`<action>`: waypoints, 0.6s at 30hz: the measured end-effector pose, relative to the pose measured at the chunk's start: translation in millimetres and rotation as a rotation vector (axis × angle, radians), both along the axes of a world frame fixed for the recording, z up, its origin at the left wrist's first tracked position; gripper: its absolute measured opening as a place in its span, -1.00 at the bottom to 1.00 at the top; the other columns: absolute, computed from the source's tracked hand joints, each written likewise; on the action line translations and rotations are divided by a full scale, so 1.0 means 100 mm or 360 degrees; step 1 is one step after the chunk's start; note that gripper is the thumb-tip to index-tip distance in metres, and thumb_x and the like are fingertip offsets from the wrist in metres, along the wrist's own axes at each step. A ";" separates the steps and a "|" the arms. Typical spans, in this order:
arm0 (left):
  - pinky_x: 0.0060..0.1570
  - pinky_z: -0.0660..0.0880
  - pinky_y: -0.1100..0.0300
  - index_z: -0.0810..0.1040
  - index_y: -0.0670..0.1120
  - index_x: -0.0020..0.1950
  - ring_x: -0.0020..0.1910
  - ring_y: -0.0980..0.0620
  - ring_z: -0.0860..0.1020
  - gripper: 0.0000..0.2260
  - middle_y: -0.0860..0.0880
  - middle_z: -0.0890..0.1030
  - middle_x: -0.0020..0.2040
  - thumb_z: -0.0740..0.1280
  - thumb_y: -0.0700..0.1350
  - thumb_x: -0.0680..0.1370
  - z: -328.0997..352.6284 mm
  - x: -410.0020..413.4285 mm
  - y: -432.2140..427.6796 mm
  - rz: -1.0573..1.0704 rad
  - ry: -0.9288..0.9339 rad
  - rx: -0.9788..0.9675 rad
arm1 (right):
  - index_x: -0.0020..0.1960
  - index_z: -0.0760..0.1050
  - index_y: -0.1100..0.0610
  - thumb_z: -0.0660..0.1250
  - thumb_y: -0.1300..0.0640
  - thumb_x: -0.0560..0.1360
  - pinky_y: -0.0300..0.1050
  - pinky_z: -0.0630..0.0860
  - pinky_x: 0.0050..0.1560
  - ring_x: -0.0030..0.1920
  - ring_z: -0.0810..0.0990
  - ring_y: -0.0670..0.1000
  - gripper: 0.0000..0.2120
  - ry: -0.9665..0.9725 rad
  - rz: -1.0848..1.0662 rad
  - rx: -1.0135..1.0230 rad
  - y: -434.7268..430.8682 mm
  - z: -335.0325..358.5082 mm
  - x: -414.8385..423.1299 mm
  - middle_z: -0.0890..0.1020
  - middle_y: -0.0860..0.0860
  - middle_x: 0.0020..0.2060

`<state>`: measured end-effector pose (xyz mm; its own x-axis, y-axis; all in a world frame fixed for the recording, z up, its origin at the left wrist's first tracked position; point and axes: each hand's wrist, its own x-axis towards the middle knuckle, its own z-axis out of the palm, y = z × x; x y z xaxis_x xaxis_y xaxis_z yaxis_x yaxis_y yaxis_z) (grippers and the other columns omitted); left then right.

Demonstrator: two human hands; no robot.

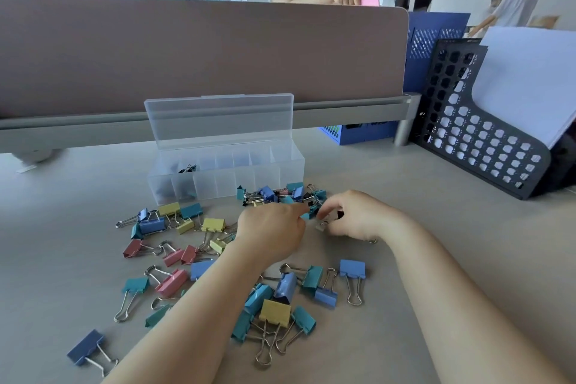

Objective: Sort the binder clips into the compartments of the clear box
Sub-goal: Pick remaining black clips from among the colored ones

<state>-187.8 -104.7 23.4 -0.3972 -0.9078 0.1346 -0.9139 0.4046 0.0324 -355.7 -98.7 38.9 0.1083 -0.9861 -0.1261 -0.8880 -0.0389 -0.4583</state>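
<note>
The clear box point(290, 165) stands open at the back of the desk, lid upright, with small black clips point(188, 169) in a left compartment. Large coloured binder clips point(274, 310) lie scattered in front of it, and a heap of small clips point(274, 193) sits by its right front corner. My left hand point(274, 235) has its fingers curled beside that heap and touches a small teal clip point(305, 216). My right hand point(352, 217) pinches a small pale clip point(321, 225) between thumb and fingers; a small black clip point(339, 214) shows within the hand.
A brown desk divider point(202, 53) rises right behind the box. A dark perforated file rack point(480, 134) with white paper stands at the right, a blue rack point(358, 134) behind it. People are beyond the divider.
</note>
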 end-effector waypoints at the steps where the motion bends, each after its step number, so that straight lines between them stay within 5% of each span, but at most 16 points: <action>1: -0.16 0.37 0.14 0.33 0.20 0.38 0.12 -0.08 0.55 -0.64 -0.02 0.57 0.22 -0.02 -0.03 0.63 -0.01 0.00 0.00 -0.0003 -0.0014 0.0005 | 0.16 0.56 -0.09 0.34 0.10 0.48 -0.26 0.27 -0.41 -0.35 0.37 -0.18 -0.73 0.0014 0.0001 0.0005 0.01 0.00 0.02 0.48 -0.10 -0.12; 10: -0.22 0.39 0.17 0.43 0.07 0.17 -0.09 -0.07 0.56 -0.74 -0.01 0.61 0.00 -0.01 -0.02 0.62 -0.01 0.03 -0.03 0.0034 0.0096 -0.0022 | 0.04 0.53 -0.10 0.34 0.06 0.49 -0.26 0.38 -0.36 -0.26 0.46 -0.12 -0.86 0.0141 0.0056 -0.0071 0.02 0.01 0.07 0.50 -0.14 -0.20; 13: -0.26 0.37 0.16 0.39 0.01 0.15 -0.15 -0.10 0.53 -0.77 -0.03 0.60 -0.05 0.00 -0.02 0.62 0.00 0.04 -0.05 0.0087 0.0171 -0.0023 | -0.01 0.55 -0.03 0.35 0.09 0.50 -0.38 0.31 -0.50 -0.39 0.44 -0.19 -0.92 -0.0334 -0.0036 -0.0127 0.02 0.02 0.03 0.50 -0.16 -0.29; 18: -0.20 0.49 0.14 0.41 0.08 0.24 -0.07 -0.07 0.57 -0.73 0.00 0.62 0.02 0.03 0.09 0.64 0.00 0.06 -0.05 0.0036 0.0241 0.0042 | -0.07 0.49 0.15 0.25 0.17 0.55 -0.35 0.02 -0.63 -0.61 0.16 -0.15 -0.93 -0.1766 -0.0364 0.0167 -0.04 0.02 -0.04 0.33 -0.04 -0.51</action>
<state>-182.0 -109.8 23.4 -0.3533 -0.9203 0.1677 -0.9066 0.3811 0.1811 -359.5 -102.9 40.7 0.0307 -0.9873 -0.1562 0.0284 0.1571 -0.9872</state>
